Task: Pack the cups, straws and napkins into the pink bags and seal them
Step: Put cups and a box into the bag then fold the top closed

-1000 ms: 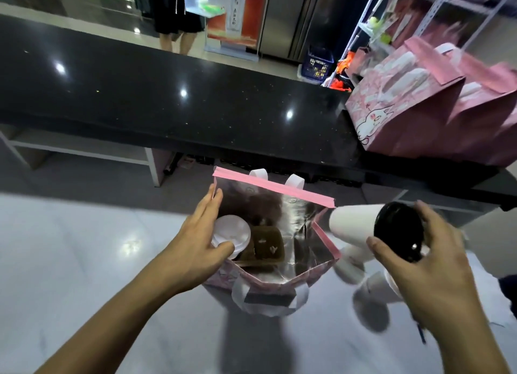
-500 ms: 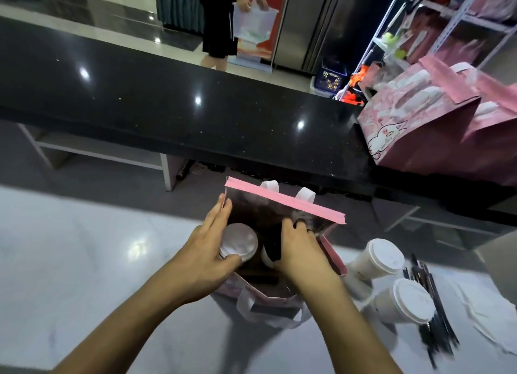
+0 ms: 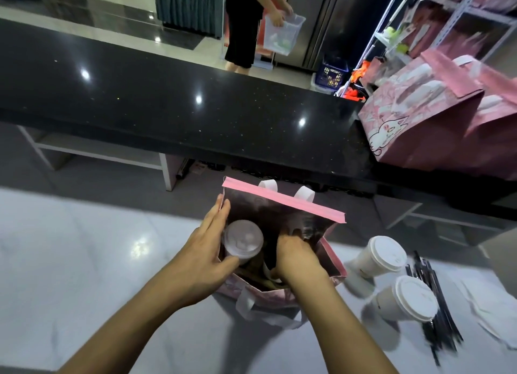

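An open pink bag (image 3: 282,203) with a foil lining stands on the white table (image 3: 84,275). A clear-lidded cup (image 3: 242,241) sits in its left side. My left hand (image 3: 204,253) pinches the bag's left wall, fingers outside and thumb inside beside that cup. My right hand (image 3: 296,259) reaches down into the bag's right side, curled round a black-lidded white cup (image 3: 267,267) that is mostly hidden. Two white-lidded cups (image 3: 383,255) (image 3: 411,302) stand on the table to the right. Black straws (image 3: 436,312) and white napkins (image 3: 492,309) lie beyond them.
A long black counter (image 3: 167,108) runs across behind the table. Closed pink bags (image 3: 419,127) stand on its right end. A person (image 3: 243,24) holding a clear bin stands on the far side. Shelving (image 3: 447,18) fills the back right.
My right hand brought the black-lidded cup from the right over the bag and lowered it inside. My left hand kept hold of the bag's left wall.
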Available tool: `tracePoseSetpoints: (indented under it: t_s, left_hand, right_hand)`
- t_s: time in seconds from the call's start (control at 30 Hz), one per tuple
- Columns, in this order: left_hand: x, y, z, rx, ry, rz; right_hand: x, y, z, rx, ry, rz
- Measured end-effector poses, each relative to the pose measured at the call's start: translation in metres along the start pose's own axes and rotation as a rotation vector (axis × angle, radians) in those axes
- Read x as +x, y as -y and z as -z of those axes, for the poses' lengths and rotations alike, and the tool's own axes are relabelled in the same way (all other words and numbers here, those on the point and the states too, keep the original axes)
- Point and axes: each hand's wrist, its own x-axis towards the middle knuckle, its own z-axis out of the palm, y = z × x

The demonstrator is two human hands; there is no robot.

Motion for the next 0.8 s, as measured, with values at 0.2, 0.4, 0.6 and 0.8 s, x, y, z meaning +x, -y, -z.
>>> tracePoseSetpoints:
  t_s: [0.2,0.4,0.6,0.8]
  left_hand:
    - [0.004,0.002,0.0,-0.008,0.009,-0.004]
    - [0.013,-0.005,-0.001,-0.024,0.048,-0.037]
    - [0.023,-0.011,0.001,0.037,0.025,-0.044]
    - [0.024,-0.015,-0.002,0.364,-0.231,-0.158]
  right_hand:
    - [0.014,-0.006,-0.002,0.039,-0.019,-0.029]
    - [0.011,-0.015,0.016,0.067,0.036,-0.011]
    - [-0.033,-0.025,0.039,0.175,-0.17,0.183]
    - [-0.08,-0.034,0.036,0.4,-0.562,0.309]
